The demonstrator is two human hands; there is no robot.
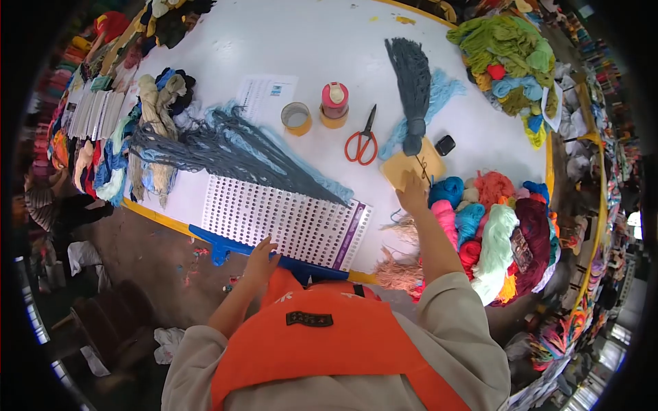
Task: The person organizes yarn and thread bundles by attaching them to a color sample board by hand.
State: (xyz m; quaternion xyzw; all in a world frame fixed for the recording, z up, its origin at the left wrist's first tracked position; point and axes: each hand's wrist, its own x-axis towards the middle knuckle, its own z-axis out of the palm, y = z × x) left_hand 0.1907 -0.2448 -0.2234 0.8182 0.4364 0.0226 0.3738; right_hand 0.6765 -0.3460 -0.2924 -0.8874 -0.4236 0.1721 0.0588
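My left hand (260, 263) rests at the near edge of a white card punched with rows of holes (274, 218), its fingers apart over the blue clip strip (301, 266). On the near part of a yellow pad (395, 168) lies my right hand (412, 194), fingers stretched forward, nothing visible in them. Just beyond the fingertips are thin dark strands (423, 164). A dark grey yarn hank (411, 82) with a bound knob reaches onto the pad, over light blue yarn (443, 92). Loose dark grey yarn (226, 151) and light blue strands cover the far side of the punched card.
Red-handled scissors (361, 147), a pink-topped yarn cone (334, 103), a roll of tape (296, 118) and a printed sheet (267, 96) lie mid-table. A small black object (445, 144) sits by the pad. Coloured yarn balls (469, 219) crowd the right; hanks (157, 103) hang at left.
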